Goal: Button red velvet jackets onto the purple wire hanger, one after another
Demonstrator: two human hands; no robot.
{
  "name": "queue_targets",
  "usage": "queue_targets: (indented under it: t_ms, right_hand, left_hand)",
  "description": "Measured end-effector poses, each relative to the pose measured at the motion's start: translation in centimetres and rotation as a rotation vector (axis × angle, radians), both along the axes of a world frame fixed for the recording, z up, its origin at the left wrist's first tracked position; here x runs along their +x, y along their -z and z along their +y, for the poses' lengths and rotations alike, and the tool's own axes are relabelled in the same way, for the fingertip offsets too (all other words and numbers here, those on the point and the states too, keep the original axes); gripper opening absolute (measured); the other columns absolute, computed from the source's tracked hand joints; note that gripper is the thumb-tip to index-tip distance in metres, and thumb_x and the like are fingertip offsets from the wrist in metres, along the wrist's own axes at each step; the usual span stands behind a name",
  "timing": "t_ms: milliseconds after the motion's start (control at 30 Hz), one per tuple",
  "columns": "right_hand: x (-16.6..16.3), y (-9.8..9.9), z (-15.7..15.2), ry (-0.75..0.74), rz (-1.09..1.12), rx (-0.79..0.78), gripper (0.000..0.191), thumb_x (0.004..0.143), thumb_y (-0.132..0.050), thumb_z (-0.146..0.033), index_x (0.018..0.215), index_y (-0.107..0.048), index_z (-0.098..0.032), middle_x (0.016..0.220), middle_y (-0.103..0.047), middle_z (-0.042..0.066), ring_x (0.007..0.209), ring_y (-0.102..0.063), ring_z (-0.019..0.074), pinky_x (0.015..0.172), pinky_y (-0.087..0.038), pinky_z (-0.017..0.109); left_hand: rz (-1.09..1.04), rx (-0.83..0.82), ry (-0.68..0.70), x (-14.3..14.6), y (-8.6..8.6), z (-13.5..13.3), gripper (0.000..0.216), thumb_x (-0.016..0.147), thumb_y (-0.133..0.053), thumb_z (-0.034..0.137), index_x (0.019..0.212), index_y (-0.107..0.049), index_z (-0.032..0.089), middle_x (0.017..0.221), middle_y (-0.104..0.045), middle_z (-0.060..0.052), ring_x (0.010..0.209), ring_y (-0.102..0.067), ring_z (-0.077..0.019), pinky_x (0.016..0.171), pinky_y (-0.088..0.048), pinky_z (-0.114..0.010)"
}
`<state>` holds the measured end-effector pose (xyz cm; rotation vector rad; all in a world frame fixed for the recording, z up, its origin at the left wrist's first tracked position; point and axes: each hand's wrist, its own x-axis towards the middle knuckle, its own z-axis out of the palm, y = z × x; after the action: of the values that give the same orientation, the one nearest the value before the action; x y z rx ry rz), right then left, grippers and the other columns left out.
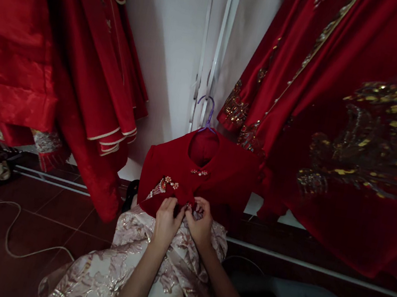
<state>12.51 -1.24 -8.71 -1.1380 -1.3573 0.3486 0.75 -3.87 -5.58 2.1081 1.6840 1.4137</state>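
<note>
Left hand [167, 219]: fingers pinching the red jacket [197, 178] hem
Right hand [201, 224]: fingers pinched on the same hem, touching the left
Jacket: on purple hanger [208, 115], above the fingers; brocade skirt [133, 264] below

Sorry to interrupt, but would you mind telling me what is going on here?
A person's left hand and right hand are pinched together at the lower front edge of a short red jacket, near its beaded clasps. The jacket hangs on a purple hanger over a pale brocade skirt. Other red garments hang on both sides.
</note>
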Motion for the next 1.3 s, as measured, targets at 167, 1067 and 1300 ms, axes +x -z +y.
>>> queue_targets:
  t_ms: [167, 1067, 1300]
  right_hand:
    - [-0.2, -0.2, -0.1, -0.007, 0.049, -0.006, 0.033, 0.067, -0.057, -0.020, 0.099, -0.052, -0.019, 0.084, -0.057, 0.002, 0.069, -0.048, 0.0142, 0.066, -0.044, 0.029]
    - [-0.2, -0.3, -0.8, -0.016, 0.134, 0.021, 0.025, 0.067, -0.050, -0.017, 0.092, -0.051, -0.019, 0.078, -0.054, 0.001, 0.068, -0.049, 0.0142, 0.063, -0.042, 0.027]
    - [-0.2, -0.5, -0.8, -0.026, 0.116, 0.021, 0.026, 0.066, -0.049, -0.015, 0.091, -0.052, -0.019, 0.078, -0.053, 0.001, 0.068, -0.048, 0.0142, 0.064, -0.041, 0.027]
  left_hand:
    - [-0.126, -0.054, 0.026, -0.1, -0.3, 0.1, 0.011, 0.081, -0.054, 0.030, 0.079, -0.055, 0.019, 0.076, -0.062, -0.003, 0.073, -0.059, -0.0156, 0.067, -0.043, -0.025]
    - [-1.667, -0.405, 0.300, 0.7, -2.7, 3.9, 0.021, 0.080, -0.058, 0.033, 0.091, -0.062, 0.015, 0.096, -0.068, -0.007, 0.081, -0.065, -0.0115, 0.070, -0.051, -0.021]
    - [-1.743, -0.326, 0.163, 1.1, -2.3, 4.6, 0.020, 0.075, -0.063, 0.026, 0.093, -0.064, 0.016, 0.096, -0.069, -0.006, 0.083, -0.065, -0.0118, 0.076, -0.051, -0.023]
